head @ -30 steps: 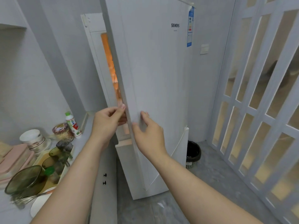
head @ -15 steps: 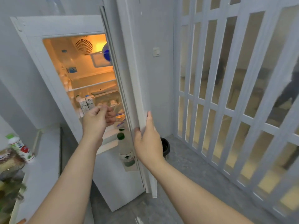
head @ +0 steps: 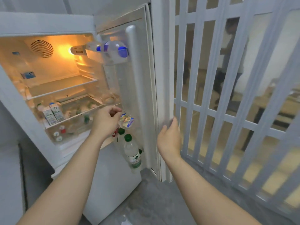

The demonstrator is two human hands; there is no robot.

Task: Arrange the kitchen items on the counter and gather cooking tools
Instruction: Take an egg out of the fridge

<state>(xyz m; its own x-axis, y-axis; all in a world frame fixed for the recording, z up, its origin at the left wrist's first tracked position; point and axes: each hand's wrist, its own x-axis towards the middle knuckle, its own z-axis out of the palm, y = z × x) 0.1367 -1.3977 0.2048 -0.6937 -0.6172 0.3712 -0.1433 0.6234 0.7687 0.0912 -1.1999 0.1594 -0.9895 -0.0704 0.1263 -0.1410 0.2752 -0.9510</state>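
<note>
Your forearms are bare to the frame's edge, with no sleeves showing; both hands (left hand (head: pixel 106 121), right hand (head: pixel 169 138)) wear no gloves.

Both hands (head: pixel 169 138) forward, fingers curled

We see the fridge door (head: pixel 139 88) swung wide open, interior lit orange. Our right hand (head: pixel 169 138) grips the door's outer edge, fingers (head: pixel 164 127) wrapped round it. Our left hand (head: pixel 105 122) hangs loosely curled, empty, in front of the door shelf. Green-capped water bottle (head: pixel 132 153) upright in the lower door rack. Two milk cartons (head: pixel 53 114) on a glass shelf. White slatted partition (head: pixel 235 111) to the right.
</note>
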